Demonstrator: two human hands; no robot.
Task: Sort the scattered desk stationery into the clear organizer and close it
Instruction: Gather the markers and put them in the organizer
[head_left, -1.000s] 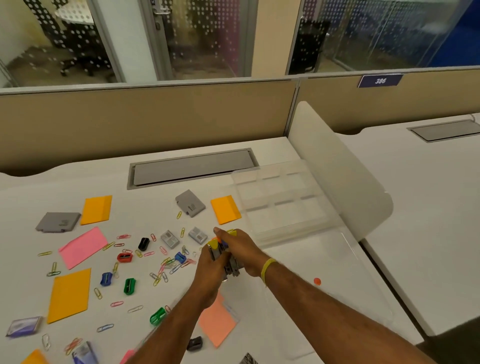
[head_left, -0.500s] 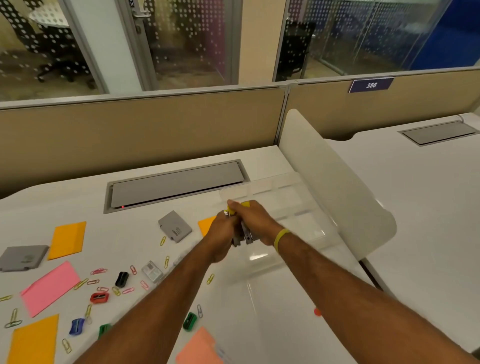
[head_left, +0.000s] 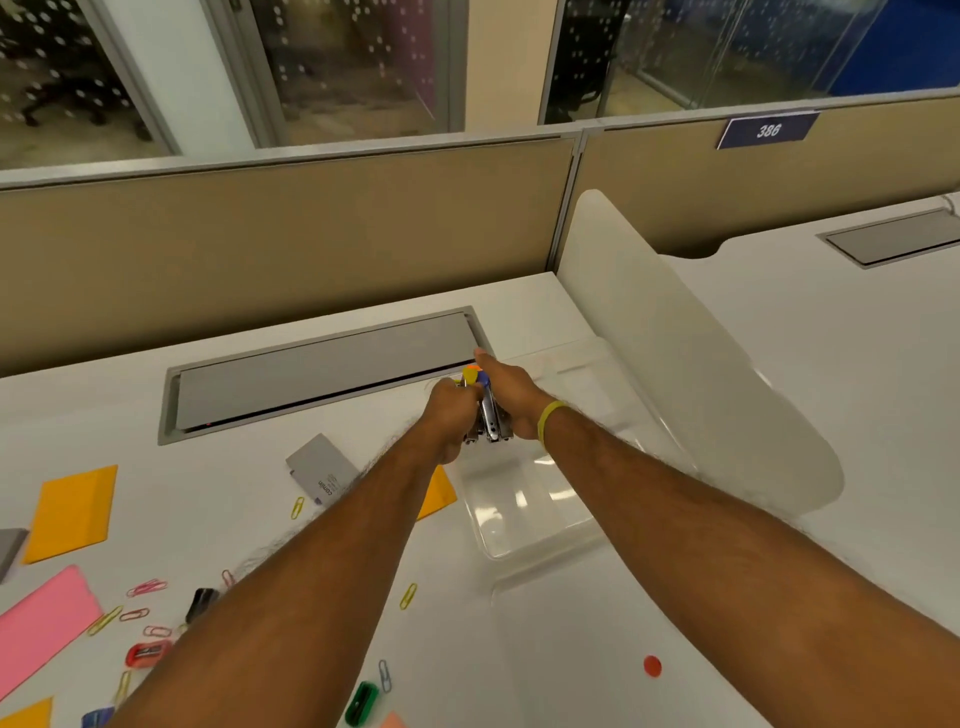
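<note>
Both my hands hold one bundle of small metal staplers (head_left: 488, 422) with yellow, orange and blue tops. My left hand (head_left: 448, 415) grips it from the left and my right hand (head_left: 514, 397) from the right, thumb stretched forward. The bundle hangs over the far left part of the clear organizer (head_left: 519, 525), whose compartments show nothing inside. Its clear lid (head_left: 582, 639) lies open on the desk toward me. Scattered at left are paper clips (head_left: 148, 587), a black sharpener (head_left: 202, 603), a red sharpener (head_left: 148, 653) and a green sharpener (head_left: 362, 702).
Orange sticky notes (head_left: 72, 512) and a pink one (head_left: 41, 618) lie at left. A grey box (head_left: 322, 470) sits by my left forearm. A grey cable hatch (head_left: 322, 374) is set into the desk behind. A translucent divider (head_left: 675, 364) stands right of the organizer.
Both hands have carried the stapler bundle away from me, from over the desk near the paper clips to above the organizer's far left part. My view has followed forward.
</note>
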